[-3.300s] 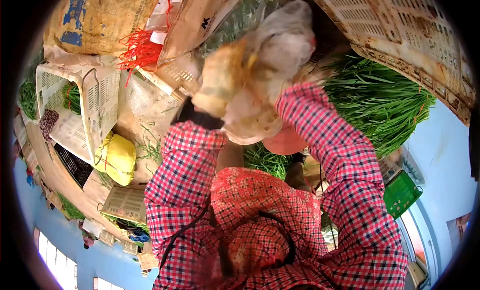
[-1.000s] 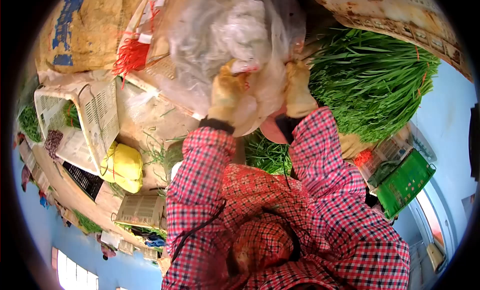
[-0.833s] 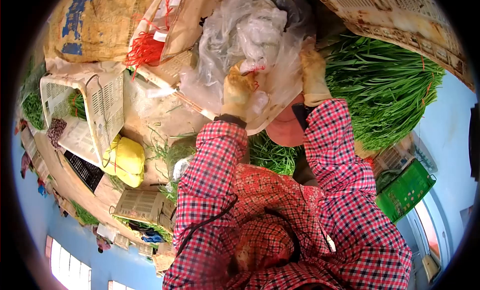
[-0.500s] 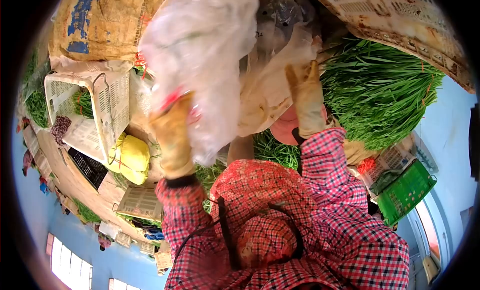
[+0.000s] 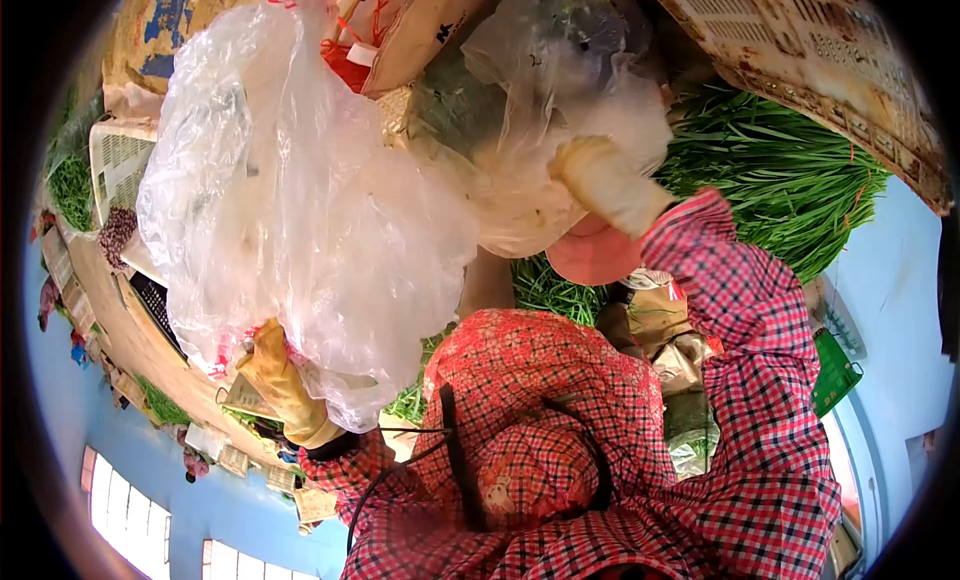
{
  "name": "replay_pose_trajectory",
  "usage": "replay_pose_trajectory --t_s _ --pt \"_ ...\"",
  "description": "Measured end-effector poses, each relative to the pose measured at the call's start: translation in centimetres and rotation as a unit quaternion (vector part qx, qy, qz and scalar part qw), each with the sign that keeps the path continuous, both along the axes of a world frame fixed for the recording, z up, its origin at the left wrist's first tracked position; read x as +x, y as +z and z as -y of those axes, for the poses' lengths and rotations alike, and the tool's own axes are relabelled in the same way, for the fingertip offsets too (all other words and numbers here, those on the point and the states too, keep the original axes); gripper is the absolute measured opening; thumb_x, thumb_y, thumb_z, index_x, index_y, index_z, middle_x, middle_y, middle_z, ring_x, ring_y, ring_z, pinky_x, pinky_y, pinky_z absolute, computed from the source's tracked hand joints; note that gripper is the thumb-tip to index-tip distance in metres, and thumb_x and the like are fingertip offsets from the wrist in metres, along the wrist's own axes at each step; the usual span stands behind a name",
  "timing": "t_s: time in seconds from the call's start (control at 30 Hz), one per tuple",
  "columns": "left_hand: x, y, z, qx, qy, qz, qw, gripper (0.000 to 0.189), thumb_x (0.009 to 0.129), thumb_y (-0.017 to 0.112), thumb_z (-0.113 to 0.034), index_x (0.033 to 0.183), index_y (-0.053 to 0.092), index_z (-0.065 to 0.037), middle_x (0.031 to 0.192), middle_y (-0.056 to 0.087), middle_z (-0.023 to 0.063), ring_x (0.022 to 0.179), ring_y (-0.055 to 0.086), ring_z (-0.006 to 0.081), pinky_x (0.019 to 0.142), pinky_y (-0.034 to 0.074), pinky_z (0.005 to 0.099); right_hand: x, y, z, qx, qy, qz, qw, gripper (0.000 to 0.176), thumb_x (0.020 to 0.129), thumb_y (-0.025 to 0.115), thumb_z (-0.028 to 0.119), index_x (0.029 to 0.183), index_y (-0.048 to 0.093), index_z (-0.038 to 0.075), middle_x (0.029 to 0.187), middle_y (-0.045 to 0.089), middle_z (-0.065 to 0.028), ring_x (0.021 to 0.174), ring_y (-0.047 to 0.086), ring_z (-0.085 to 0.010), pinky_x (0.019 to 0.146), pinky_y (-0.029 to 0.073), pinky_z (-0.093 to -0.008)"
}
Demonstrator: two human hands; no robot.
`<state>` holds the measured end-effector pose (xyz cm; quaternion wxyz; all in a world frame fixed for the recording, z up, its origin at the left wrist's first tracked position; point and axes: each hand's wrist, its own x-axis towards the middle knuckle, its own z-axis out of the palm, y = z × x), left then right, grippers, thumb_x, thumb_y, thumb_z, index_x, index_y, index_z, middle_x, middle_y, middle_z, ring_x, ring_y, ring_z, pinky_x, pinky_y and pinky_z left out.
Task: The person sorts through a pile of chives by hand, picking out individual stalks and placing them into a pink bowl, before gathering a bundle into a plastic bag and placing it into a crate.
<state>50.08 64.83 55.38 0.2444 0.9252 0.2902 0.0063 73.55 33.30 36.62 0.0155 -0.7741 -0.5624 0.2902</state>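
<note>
A large clear plastic bag (image 5: pixel 300 210) spreads across the left side, crumpled and with a little red print. My left hand (image 5: pixel 285 390), in a yellowed work glove, is closed on its lower edge near the red print. My right hand (image 5: pixel 605 185), gloved too and smeared by motion, overlaps a second, cloudy plastic bag (image 5: pixel 510 200) in the middle; its fingers do not show clearly. Just below that hand is a pink rounded object (image 5: pixel 592 252). Bundled long green leaves (image 5: pixel 770 170) lie to the right of it.
A dirty white plastic crate (image 5: pixel 800 50) leans in at the upper right. At the top are a cardboard box (image 5: pixel 425 30) and a woven sack (image 5: pixel 215 10). Cut greens (image 5: pixel 555 298) lie by my lap. A green crate (image 5: pixel 835 370) stands at far right.
My left hand has moved down and left, spreading the clear bag wider. My right hand, its fingers apart before, has turned inward over the cloudy bag.
</note>
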Motion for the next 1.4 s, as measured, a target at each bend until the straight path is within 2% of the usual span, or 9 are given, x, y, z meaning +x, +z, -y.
replay_pose_trajectory --t_s 0.27,0.5,0.6,0.9,1.07,1.13,1.23,1.37,1.4 --pt "-7.1 1.5 0.1 -0.055 0.100 -0.121 0.986 0.021 0.079 0.052 -0.004 0.097 0.064 -0.003 0.085 0.063 0.0125 0.075 0.059 0.0270 0.067 0.046 0.0377 9.5 3.7 -6.0 0.187 -0.305 0.169 0.918 0.014 0.079 0.056 0.014 0.088 0.064 0.006 0.073 0.062 -0.0090 0.064 0.060 -0.0231 0.055 0.048 -0.0369" --pt "-8.0 3.3 2.1 -0.069 0.070 -0.140 0.985 0.025 0.079 0.052 -0.005 0.100 0.063 -0.004 0.089 0.063 0.0123 0.080 0.059 0.0270 0.071 0.046 0.0375 -2.0 -4.4 -14.8 0.122 -0.165 0.241 0.949 0.013 0.083 0.054 0.015 0.089 0.061 0.006 0.069 0.060 -0.0097 0.058 0.057 -0.0245 0.051 0.047 -0.0375" --pt "-6.4 2.6 2.3 -0.073 0.017 -0.132 0.988 0.026 0.078 0.052 -0.005 0.102 0.063 -0.004 0.090 0.063 0.0122 0.081 0.059 0.0271 0.073 0.046 0.0373 -7.9 -6.7 -13.1 0.139 -0.249 -0.084 0.955 0.023 0.082 0.056 0.019 0.100 0.060 0.006 0.072 0.060 -0.0135 0.063 0.060 -0.0305 0.059 0.050 -0.0421" --pt "7.8 -10.5 4.8 -0.054 -0.369 0.050 0.926 0.031 0.078 0.051 -0.005 0.107 0.063 -0.005 0.094 0.063 0.0120 0.087 0.059 0.0271 0.078 0.046 0.0370 -9.2 -3.6 -8.1 -0.065 -0.231 -0.044 0.970 0.028 0.086 0.053 0.019 0.110 0.057 0.006 0.087 0.062 -0.0118 0.080 0.061 -0.0274 0.068 0.050 -0.0384" --pt "15.7 -22.5 10.0 -0.572 -0.184 0.010 0.799 0.024 0.081 0.056 -0.006 0.105 0.059 -0.005 0.101 0.061 0.0109 0.093 0.057 0.0228 0.083 0.047 0.0322 -10.0 3.6 -2.2 -0.172 -0.211 -0.170 0.947 0.030 0.088 0.052 0.019 0.116 0.055 0.006 0.095 0.063 -0.0109 0.090 0.062 -0.0257 0.073 0.049 -0.0364" --pt "12.6 -32.9 12.1 -0.694 -0.087 0.002 0.714 0.023 0.086 0.056 -0.011 0.107 0.056 -0.004 0.100 0.061 0.0105 0.092 0.059 0.0209 0.082 0.049 0.0311 -8.8 7.0 0.5 -0.006 -0.260 -0.305 0.916 0.033 0.083 0.059 0.019 0.115 0.057 0.009 0.109 0.059 -0.0128 0.101 0.058 -0.0267 0.082 0.046 -0.0375" --pt "12.0 -32.1 14.5 -0.763 0.024 0.037 0.645 0.022 0.086 0.058 -0.009 0.106 0.057 0.000 0.094 0.064 0.0088 0.087 0.061 0.0181 0.079 0.051 0.0294 -8.5 7.9 3.4 0.202 -0.478 -0.419 0.745 0.044 0.085 0.058 0.021 0.127 0.050 0.010 0.128 0.049 -0.0108 0.115 0.049 -0.0241 0.090 0.043 -0.0350" --pt "13.8 -31.2 13.4 -0.519 -0.183 0.017 0.835 0.047 0.081 0.066 -0.013 0.122 0.048 0.001 0.090 0.064 0.0097 0.081 0.063 0.0166 0.078 0.051 0.0268 -0.3 9.7 1.7 0.098 -0.234 0.077 0.964 0.070 0.080 0.064 0.033 0.140 0.035 0.013 0.143 0.035 -0.0087 0.130 0.032 -0.0310 0.104 0.027 -0.0453" --pt "16.0 -25.5 13.2 -0.626 -0.178 0.029 0.759 0.041 0.079 0.065 -0.003 0.117 0.051 0.002 0.080 0.064 0.0062 0.070 0.062 0.0163 0.070 0.051 0.0256 0.4 9.3 1.1 0.071 -0.204 0.121 0.969 0.072 0.079 0.064 0.038 0.141 0.034 0.014 0.143 0.034 -0.0083 0.131 0.030 -0.0319 0.104 0.026 -0.0474"
